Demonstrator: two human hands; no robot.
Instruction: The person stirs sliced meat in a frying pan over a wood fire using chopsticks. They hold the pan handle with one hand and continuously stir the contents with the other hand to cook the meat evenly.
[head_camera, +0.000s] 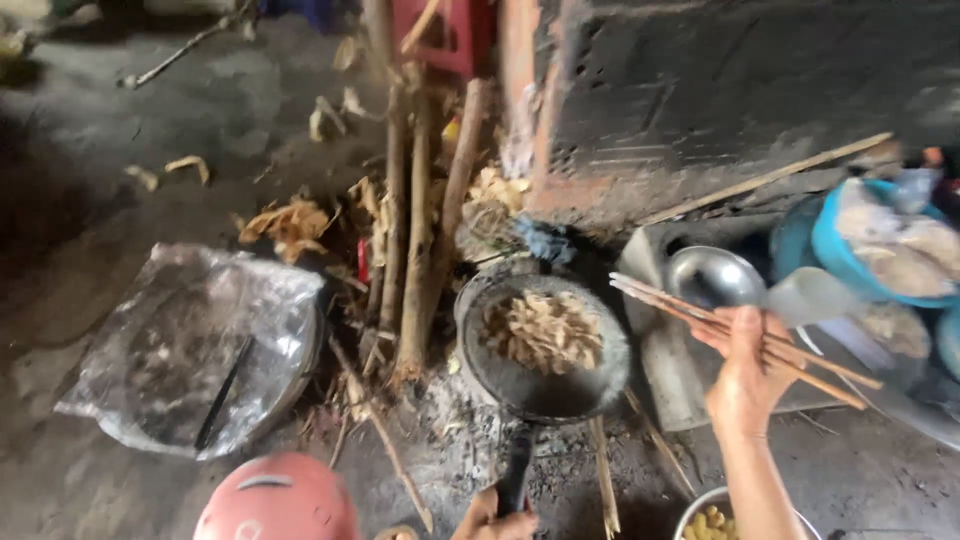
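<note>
A dark frying pan (545, 385) holds pale brown pieces of food (542, 332) and sits over ash on the ground. My left hand (492, 518) grips the pan's black handle (516, 470) at the bottom edge of the view. To the right of the pan, my right hand (745, 375) is raised and closed around a pair of long wooden chopsticks (735, 335). Their tips point left toward the pan's rim without touching it.
Firewood sticks (415, 230) stand behind the pan against a sooty brick wall (720, 90). A plastic-covered basin (195, 350) lies at left. A metal ladle bowl (712, 275), a blue basin (870, 245), a red round object (278, 498) and a bowl of yellow pieces (712, 522) surround me.
</note>
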